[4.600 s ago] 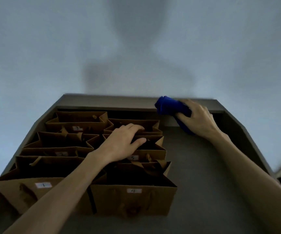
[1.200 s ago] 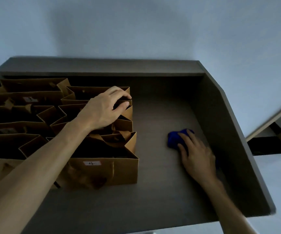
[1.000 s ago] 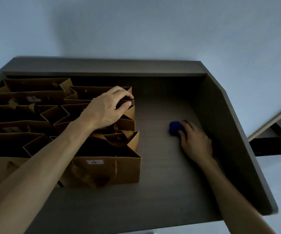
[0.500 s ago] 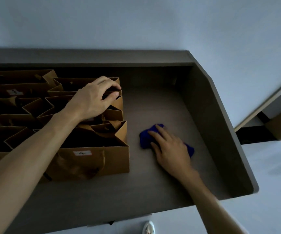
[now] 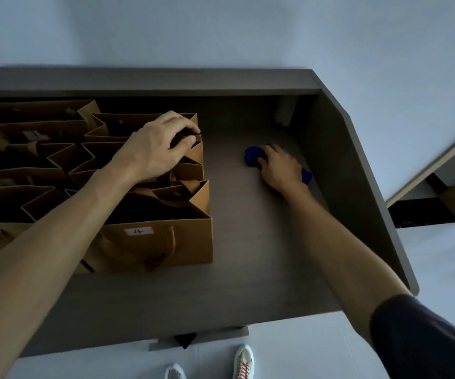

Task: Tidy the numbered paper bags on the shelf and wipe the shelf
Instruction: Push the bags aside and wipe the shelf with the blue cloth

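**A:** Currently the paper bags [image 5: 89,170] stand in two columns on the left half of the shelf [image 5: 248,242], open tops up, packed touching each other; nearest bag in the right column has a white label reading "4" [image 5: 138,230]; other labels too dim or hidden to read.

**B:** Left hand?

**A:** Left hand [image 5: 155,151] is over the right column; fingers curled over the top edges of the rear bags, thumb closing against them, so it grips the bag rims; forearm crosses above bag 4.

**B:** Right hand?

**A:** Right hand [image 5: 278,168] is palm-down on a blue cloth [image 5: 253,155] on the bare shelf surface, near the right side wall [image 5: 344,170]; fingers look bent over the cloth, pressing it to the shelf; cloth shows ahead of the fingertips and a bit pokes out on the wall side of the hand; well apart from the bags.

**B:** Surroundings?

**A:** Shelf is dark grey with raised back and side walls, set against a pale wall [image 5: 220,31]; dark sleeve [image 5: 426,340] on the right upper arm; two light shoes [image 5: 244,361] on the pale floor below the front edge.
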Demonstrator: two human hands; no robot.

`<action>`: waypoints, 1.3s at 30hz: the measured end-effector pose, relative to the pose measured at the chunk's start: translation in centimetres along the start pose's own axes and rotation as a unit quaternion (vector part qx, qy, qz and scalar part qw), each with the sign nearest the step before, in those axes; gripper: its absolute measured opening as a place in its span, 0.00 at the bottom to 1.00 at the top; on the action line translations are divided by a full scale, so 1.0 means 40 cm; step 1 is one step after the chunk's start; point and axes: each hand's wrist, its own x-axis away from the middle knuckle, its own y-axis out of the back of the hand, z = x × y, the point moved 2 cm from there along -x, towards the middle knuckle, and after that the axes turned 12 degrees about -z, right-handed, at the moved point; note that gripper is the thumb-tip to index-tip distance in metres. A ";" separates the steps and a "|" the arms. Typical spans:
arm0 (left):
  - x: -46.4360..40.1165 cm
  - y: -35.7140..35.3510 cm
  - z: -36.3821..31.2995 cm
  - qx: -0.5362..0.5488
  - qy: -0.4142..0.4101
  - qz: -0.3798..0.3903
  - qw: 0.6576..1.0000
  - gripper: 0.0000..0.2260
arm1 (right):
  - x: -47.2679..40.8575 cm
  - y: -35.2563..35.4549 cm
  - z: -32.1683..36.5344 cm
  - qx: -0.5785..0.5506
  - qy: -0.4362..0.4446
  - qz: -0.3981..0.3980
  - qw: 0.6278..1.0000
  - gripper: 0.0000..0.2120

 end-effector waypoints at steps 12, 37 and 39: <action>-0.011 -0.003 0.006 -0.001 -0.009 -0.002 1.000 0.13 | 0.599 0.097 0.020 -0.055 0.146 -0.042 0.987 0.20; -0.014 -0.005 0.005 -0.001 -0.020 0.010 1.000 0.13 | 0.600 0.149 -0.067 -0.080 0.166 -0.010 0.983 0.19; -0.011 -0.005 0.003 0.006 -0.018 0.012 1.000 0.13 | 0.581 0.169 -0.131 -0.086 0.139 0.008 0.986 0.20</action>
